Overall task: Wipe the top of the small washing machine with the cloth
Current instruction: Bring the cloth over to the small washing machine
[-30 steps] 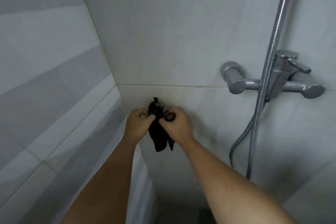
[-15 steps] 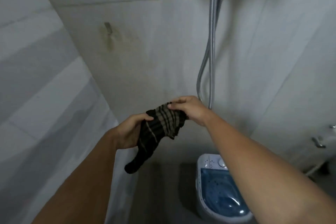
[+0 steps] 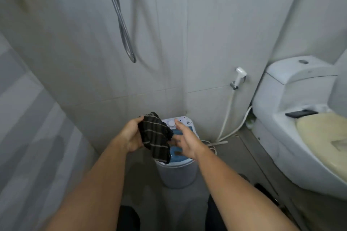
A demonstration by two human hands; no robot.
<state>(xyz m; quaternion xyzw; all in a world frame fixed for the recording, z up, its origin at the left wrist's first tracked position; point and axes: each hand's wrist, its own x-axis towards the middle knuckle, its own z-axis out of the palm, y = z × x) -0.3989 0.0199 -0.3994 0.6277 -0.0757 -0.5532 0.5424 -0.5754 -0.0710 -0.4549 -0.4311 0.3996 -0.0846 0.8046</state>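
Cloth (image 3: 155, 137), dark with pale stripes, hangs crumpled from left hand (image 3: 131, 138).

no readable text, labels or numbers

Toilet (image 3: 281, 137) (right) and wall (image 3: 169, 43) crowd washing machine (image 3: 178, 172).

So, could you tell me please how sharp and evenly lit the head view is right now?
Head view: soft with motion blur, so the shower hose is smeared; wide-angle bending curves the wall lines; light is dim and flat, with glare on the top right wall; the cloth, the left hand and the washing machine remain readable.
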